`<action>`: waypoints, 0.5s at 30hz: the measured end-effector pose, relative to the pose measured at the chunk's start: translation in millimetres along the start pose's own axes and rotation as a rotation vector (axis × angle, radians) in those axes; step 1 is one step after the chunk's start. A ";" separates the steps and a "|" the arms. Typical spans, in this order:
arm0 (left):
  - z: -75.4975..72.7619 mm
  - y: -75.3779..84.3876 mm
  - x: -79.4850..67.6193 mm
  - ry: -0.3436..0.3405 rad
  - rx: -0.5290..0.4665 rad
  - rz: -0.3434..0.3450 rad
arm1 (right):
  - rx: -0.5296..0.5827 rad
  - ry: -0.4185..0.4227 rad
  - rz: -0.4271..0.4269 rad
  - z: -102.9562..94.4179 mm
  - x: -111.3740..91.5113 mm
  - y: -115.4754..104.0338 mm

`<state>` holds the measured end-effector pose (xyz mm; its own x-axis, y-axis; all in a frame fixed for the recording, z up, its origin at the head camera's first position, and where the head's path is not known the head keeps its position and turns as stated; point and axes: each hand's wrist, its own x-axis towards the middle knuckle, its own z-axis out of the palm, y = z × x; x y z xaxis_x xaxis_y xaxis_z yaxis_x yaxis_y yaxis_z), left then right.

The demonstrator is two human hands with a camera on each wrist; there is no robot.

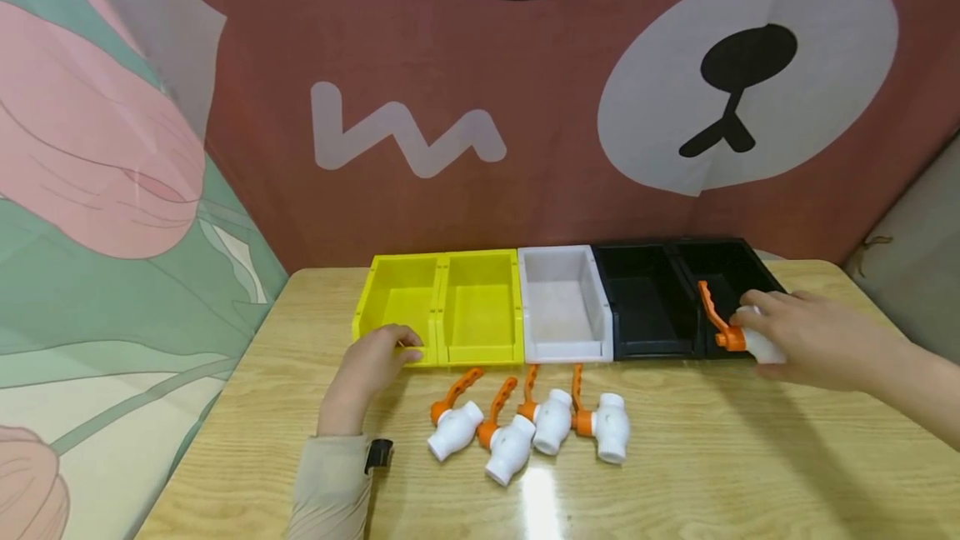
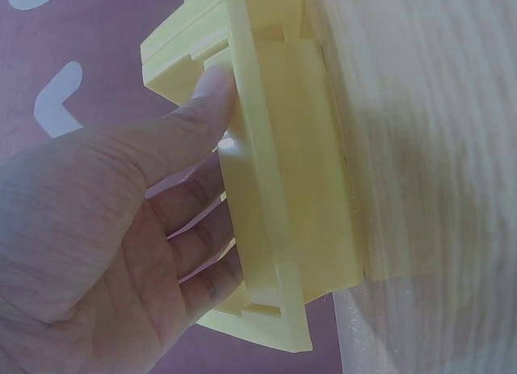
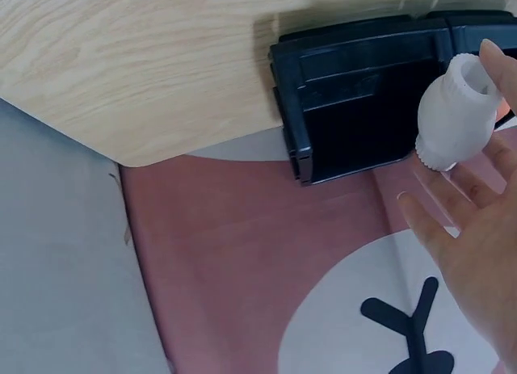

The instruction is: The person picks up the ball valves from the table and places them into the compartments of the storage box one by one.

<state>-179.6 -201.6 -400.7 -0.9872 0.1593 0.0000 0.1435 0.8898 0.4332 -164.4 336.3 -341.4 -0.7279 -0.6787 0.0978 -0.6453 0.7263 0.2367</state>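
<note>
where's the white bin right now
In the head view, the white bin stands mid-row behind the loose valves, between a yellow bin on its left and a black bin on its right.

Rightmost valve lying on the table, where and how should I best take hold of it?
Probably by its rounded white body, pinched across the middle, coming from the right. The body lies lengthwise front to back, with bare table on its right, while its orange handle and the neighbouring valve are on its left.
</note>
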 end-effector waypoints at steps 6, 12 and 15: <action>-0.1 -0.2 -1.3 -0.011 -0.008 -0.004 | -0.021 0.011 0.008 2.1 6.0 14.9; 0.6 -0.6 -1.3 -0.009 -0.006 -0.001 | -0.046 0.078 -0.015 7.8 9.5 26.8; 0.9 -0.8 -1.4 -0.004 -0.002 0.004 | -0.070 0.105 -0.035 11.9 11.1 32.6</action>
<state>-178.3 -202.2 -401.8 -0.9863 0.1651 -0.0021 0.1478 0.8883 0.4348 -196.2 353.7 -344.1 -0.6747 -0.7137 0.1880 -0.6493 0.6951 0.3087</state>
